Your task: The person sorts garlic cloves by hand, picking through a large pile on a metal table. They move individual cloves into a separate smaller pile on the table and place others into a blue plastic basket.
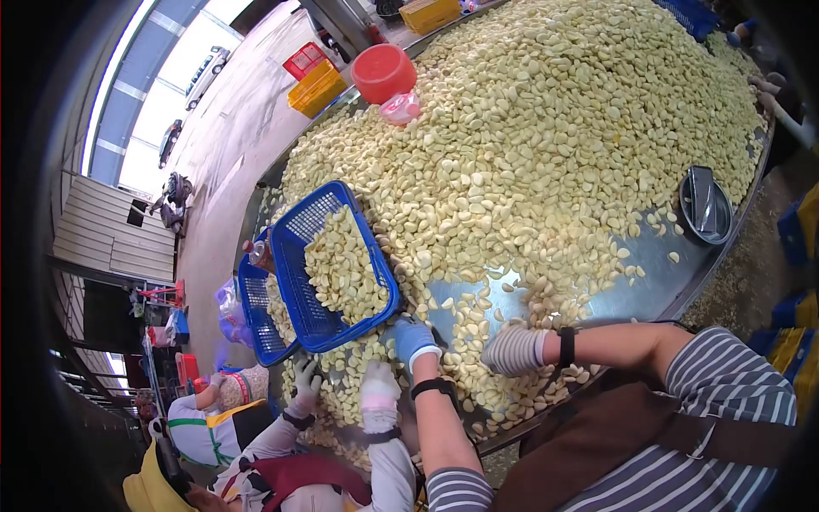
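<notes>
My left hand (pixel 414 338), in a blue glove, lies low over the cloves beside the near corner of a blue plastic basket (pixel 388 309), its fingers loosely extended. In a grey-and-white striped glove, my right hand (pixel 514 349) rests palm down on scattered cloves, fingers apart. Pale peeled garlic cloves (pixel 512 162) are heaped across the metal table (pixel 653 271) and spread thinly between my hands. The blue basket, tilted on the heap's left edge, is partly filled with cloves.
A co-worker's white-gloved hands (pixel 380 388) reach among cloves just left of mine. Another blue basket (pixel 254 294) stands beyond. A red basin (pixel 383 73) sits at the table's far edge; a metal bowl (pixel 706 209) is at the right. Another person's hand (pixel 765 88) shows at far right.
</notes>
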